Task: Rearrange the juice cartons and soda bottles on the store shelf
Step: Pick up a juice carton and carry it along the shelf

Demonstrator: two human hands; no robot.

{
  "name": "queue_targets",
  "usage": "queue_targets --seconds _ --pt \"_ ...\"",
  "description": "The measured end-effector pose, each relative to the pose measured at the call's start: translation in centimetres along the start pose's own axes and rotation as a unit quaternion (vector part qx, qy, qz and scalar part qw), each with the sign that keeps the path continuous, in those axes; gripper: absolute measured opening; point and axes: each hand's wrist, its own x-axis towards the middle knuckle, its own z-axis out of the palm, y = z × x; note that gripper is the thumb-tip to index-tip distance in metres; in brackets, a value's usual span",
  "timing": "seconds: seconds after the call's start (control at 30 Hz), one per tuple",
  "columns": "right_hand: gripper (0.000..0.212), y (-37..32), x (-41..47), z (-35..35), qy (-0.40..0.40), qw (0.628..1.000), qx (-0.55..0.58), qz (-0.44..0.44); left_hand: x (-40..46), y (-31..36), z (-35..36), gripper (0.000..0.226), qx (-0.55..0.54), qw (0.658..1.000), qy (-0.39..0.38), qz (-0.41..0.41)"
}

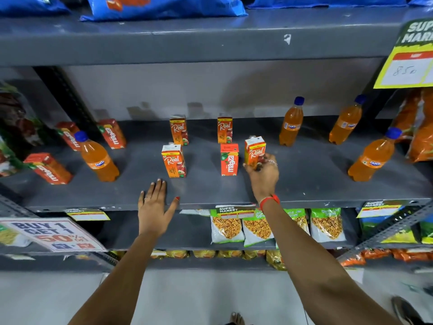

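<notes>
Juice carton [255,151] pinched low in my right hand [263,174], tilted, just off the shelf [304,184]. Left hand [154,202] spread flat on the shelf edge. Risk: low grip lets it tip into the red carton [229,159] just beside.

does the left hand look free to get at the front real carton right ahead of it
Probably yes: the left hand lies flat and empty on the shelf edge, and bare shelf separates it from the front Real carton, which stands upright with nothing between.
</notes>
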Motion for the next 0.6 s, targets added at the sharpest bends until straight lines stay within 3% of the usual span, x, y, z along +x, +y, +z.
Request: queue_targets --seconds 0.23,0.37,0.6 --pt "0.049 0.0 -0.6 1.5 0.009 0.999 0.052 0.007 0.1 -0.2 0.1 0.076 0.012 1.000 0.002 -0.002" --pt "0.046 0.1 -3.3 1.9 0.068 0.995 0.064 -0.032 0.1 -0.1 0.4 0.075 0.005 1.000 0.018 -0.002" --pt "0.064 -1.6 -4.8 4.9 -0.031 0.998 0.010 -0.052 -0.1 0.1 0.4 0.073 0.001 0.999 0.033 0.004"
